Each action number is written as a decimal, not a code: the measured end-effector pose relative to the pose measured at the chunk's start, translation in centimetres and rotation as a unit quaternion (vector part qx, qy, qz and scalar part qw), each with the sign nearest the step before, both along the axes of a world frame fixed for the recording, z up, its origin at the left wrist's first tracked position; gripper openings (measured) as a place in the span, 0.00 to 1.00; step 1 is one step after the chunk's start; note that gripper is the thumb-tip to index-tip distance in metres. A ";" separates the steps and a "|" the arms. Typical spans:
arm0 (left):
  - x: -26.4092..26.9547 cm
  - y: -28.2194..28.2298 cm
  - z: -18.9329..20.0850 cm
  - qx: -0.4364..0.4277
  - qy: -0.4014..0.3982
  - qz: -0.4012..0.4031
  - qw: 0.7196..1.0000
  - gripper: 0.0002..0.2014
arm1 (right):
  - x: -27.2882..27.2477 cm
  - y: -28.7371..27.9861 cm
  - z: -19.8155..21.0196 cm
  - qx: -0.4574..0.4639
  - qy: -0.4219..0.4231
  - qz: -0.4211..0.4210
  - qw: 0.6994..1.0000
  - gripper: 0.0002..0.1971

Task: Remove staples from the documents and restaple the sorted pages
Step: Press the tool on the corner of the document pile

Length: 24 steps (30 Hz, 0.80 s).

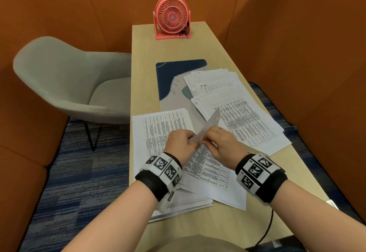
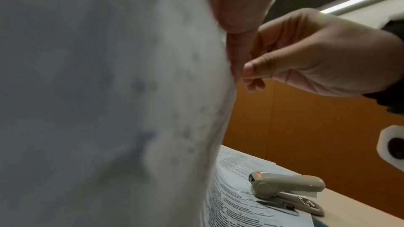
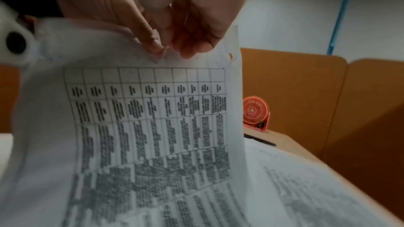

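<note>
Both hands hold a printed document (image 1: pixel 211 123) raised on edge above the table. My left hand (image 1: pixel 191 139) pinches its near corner; the thumb (image 2: pixel 238 23) presses on the sheet's blurred back (image 2: pixel 109 92). My right hand (image 1: pixel 205 141) pinches the same edge right beside it, thumb and forefinger (image 2: pixel 249 70) closed together. In the right wrist view its fingertips (image 3: pixel 156 47) grip the top margin of the table-printed sheet (image 3: pixel 153 127); I cannot make out a staple. A beige stapler (image 2: pixel 286 191) lies on flat papers, seen only in the left wrist view.
A paper stack (image 1: pixel 158 128) lies under my hands, with looser piles to the right (image 1: pixel 251 125) and behind (image 1: pixel 213 81) on a blue-grey desk mat (image 1: pixel 172 73). A pink fan (image 1: pixel 172 16) stands at the table's far end. A grey chair (image 1: pixel 69 81) sits left; a black cable (image 1: pixel 267 230) runs near right.
</note>
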<state>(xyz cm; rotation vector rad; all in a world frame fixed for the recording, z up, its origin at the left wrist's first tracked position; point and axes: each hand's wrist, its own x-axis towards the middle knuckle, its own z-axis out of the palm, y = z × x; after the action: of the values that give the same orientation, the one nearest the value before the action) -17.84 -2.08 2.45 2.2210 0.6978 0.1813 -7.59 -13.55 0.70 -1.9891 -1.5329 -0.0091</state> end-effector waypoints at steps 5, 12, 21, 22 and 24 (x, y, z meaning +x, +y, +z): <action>-0.2 -0.5 -0.4 0.048 -0.003 -0.005 0.999 0.10 | -1.2 0.8 0.7 -0.086 0.238 -0.171 0.952 0.09; -0.6 0.0 -0.6 0.050 0.002 0.010 0.999 0.10 | -0.2 0.3 1.5 -0.041 0.613 -0.209 0.761 0.12; -0.6 0.8 0.4 0.031 -0.007 0.034 0.999 0.10 | 1.0 -1.3 0.7 -0.050 0.568 -0.214 0.793 0.07; -0.6 0.9 0.2 0.035 0.005 0.036 0.999 0.10 | 1.3 -1.7 0.6 -0.035 0.561 -0.231 0.794 0.07; -0.5 1.2 -0.2 0.043 0.023 0.040 0.998 0.09 | 2.3 -3.1 0.3 0.005 0.553 -0.281 0.784 0.06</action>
<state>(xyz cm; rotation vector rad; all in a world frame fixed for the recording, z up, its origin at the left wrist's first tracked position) -18.38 -0.84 2.23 2.2859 0.8189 0.2053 -5.29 -16.68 1.05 -1.7731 -0.1686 0.7614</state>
